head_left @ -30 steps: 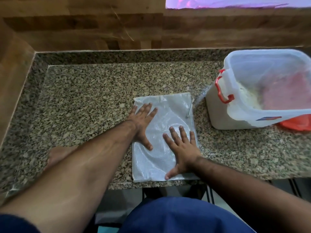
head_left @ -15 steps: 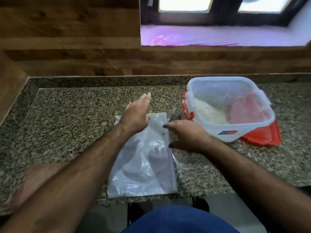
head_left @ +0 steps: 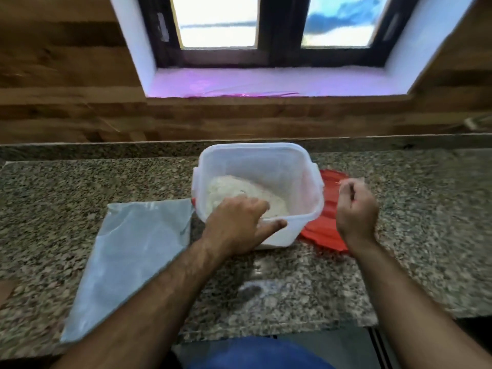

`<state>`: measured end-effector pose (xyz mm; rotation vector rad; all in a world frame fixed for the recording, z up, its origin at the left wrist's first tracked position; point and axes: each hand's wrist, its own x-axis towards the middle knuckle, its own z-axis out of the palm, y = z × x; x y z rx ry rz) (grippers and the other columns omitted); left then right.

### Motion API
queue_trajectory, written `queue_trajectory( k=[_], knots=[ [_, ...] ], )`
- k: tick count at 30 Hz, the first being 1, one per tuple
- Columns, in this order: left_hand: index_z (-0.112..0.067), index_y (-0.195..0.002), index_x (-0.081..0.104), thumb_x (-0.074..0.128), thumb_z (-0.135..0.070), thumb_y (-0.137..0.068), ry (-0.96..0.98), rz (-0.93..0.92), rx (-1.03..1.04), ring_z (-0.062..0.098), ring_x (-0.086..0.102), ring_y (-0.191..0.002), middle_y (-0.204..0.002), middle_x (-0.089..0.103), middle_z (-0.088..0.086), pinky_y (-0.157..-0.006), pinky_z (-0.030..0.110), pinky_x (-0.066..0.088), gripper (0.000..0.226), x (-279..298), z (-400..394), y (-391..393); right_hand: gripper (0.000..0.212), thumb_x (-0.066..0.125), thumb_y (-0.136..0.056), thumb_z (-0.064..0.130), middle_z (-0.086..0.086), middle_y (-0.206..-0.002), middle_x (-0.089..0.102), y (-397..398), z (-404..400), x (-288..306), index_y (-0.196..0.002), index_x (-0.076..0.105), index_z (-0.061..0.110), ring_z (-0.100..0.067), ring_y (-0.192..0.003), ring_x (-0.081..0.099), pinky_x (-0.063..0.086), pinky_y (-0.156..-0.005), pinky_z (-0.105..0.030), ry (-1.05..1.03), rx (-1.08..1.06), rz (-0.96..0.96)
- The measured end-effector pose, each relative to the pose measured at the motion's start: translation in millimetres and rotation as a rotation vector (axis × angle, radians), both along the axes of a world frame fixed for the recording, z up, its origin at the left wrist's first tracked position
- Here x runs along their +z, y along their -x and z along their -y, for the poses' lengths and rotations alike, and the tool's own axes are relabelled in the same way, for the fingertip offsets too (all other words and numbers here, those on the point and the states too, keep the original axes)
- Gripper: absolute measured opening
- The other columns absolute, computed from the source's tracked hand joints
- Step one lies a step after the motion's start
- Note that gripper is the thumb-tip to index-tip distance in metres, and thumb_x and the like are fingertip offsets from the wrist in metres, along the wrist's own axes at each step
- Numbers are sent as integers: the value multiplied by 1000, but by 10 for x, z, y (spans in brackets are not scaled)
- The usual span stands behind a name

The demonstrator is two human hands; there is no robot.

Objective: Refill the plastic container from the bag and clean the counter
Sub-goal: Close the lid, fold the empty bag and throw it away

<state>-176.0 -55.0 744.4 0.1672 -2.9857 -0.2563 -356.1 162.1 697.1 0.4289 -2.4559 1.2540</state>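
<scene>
The clear plastic container (head_left: pixel 282 166) stands open at the middle of the granite counter (head_left: pixel 426 225), with a heap of white contents (head_left: pixel 234 190) inside. My left hand (head_left: pixel 237 225) grips its near rim, fingers over the edge and thumb along the front wall. The flattened clear bag (head_left: pixel 133 262) lies to the left of the container, nothing touching it. My right hand (head_left: pixel 356 209) hovers to the right of the container, above the red lid (head_left: pixel 330 230), fingers curled and pinching something small and pale that is too blurred to name.
The red lid lies flat under and right of the container. A wooden wall and a window sill (head_left: pixel 266 81) rise behind the counter. The counter's front edge (head_left: pixel 266 334) runs just ahead of my body.
Both hands left the bag. My left hand moved right onto the container's rim; my right hand rose from the bag's right edge to the container's right side. The view swung right.
</scene>
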Motion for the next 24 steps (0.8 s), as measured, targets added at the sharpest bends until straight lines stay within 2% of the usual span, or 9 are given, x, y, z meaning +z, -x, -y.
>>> queue_trajectory(
  k=[1, 3, 6, 9, 11, 13, 18, 21, 24],
  knots=[
    [-23, -100, 65, 25, -83, -94, 76, 62, 18, 31, 69, -95, -98, 75, 4, -75, 44, 55, 73, -60, -48, 14, 25, 53, -106, 30, -8, -96, 75, 38, -122, -247, -100, 72, 17, -33, -91, 70, 53, -81, -42, -47, 30, 83],
    [-25, -100, 62, 17, -82, -93, 104, 107, 55, 30, 70, -93, -99, 73, 2, -70, 41, 52, 73, -105, -55, 24, 26, 53, -105, 42, -5, -100, 74, 31, -337, -733, -101, 70, 23, -34, -94, 67, 54, -82, -43, -309, 153, 225],
    [-27, -99, 62, 14, -81, -97, 89, 133, 34, 26, 69, -88, -95, 71, -2, -66, 39, 47, 73, -49, -38, 33, 34, 64, -97, 58, 3, -107, 72, -49, -586, -1192, -110, 69, 28, -24, -95, 61, 52, -82, -39, -814, 310, 199],
    [-28, -99, 63, 21, -76, -103, 82, 145, 34, 21, 66, -83, -89, 68, -6, -67, 37, 49, 64, -7, -67, 19, 14, 64, -98, 30, 8, -110, 72, -38, -655, -1246, -111, 68, 29, -14, -88, 48, 36, -75, -34, -912, 354, 155],
    [-29, -101, 65, 17, -78, -102, 77, 147, 47, 19, 66, -84, -90, 68, -8, -68, 37, 50, 68, 4, -76, 17, 10, 69, -96, 19, 5, -100, 71, -15, -636, -1171, -105, 68, 24, -16, -83, 47, 33, -72, -33, -751, 289, 113],
    [-31, -101, 66, 9, -82, -97, 74, 155, 64, 18, 66, -84, -90, 69, -10, -68, 37, 49, 76, 21, -83, 34, 5, 70, -98, 20, 5, -92, 64, 44, -563, -1016, -103, 68, 18, -18, -81, 46, 33, -73, -33, -524, 216, 34],
    [-33, -96, 65, -7, -90, -88, 30, 158, 103, 15, 65, -84, -87, 67, -13, -67, 35, 46, 92, 44, -106, 28, 16, 58, -108, 20, -7, -102, 66, 273, -170, -293, -117, 66, 9, -26, -93, 56, 35, -77, -31, -55, 45, -8],
    [-35, -111, 70, -4, -93, -87, 2, 166, 156, 13, 66, -94, -101, 73, -14, -75, 37, 52, 97, 67, -120, 47, 22, 57, -109, 23, -12, -104, 68, 332, 3, 200, -119, 66, 5, -26, -95, 59, 43, -77, -35, 197, -4, -66],
    [-35, -127, 70, 5, -93, -90, -95, 58, 193, 13, 66, -110, -120, 74, -15, -86, 41, 55, 94, 18, -119, 34, 21, 56, -109, 22, -12, -98, 68, 281, 156, 622, -114, 68, 6, -32, -89, 61, 47, -75, -42, 277, 125, -248]
  ],
)
